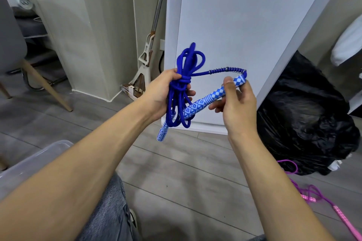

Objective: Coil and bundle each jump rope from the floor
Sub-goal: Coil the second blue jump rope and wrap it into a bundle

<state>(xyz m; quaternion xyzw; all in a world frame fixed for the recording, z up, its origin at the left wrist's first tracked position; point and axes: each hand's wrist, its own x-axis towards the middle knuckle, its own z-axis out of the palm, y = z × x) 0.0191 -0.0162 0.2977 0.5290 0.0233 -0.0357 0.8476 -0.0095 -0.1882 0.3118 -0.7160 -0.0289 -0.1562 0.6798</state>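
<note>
A blue jump rope (182,88) is coiled into a bundle with a few turns wound round its middle. My left hand (162,92) grips that bundle at the wound part, held up at chest height. My right hand (235,101) pinches one blue-and-white patterned handle (207,100) between thumb and fingers; its spring-covered rope end arcs back to the bundle. The second patterned handle (162,133) hangs below the coil. A pink jump rope (321,199) lies loose on the floor at the lower right.
A white appliance (244,25) stands straight ahead. A black rubbish bag (305,119) sits to its right, a mop (147,56) leans in the corner to its left. A clear plastic bin (33,162) is at lower left, a chair leg (45,84) beyond. The floor is grey planks.
</note>
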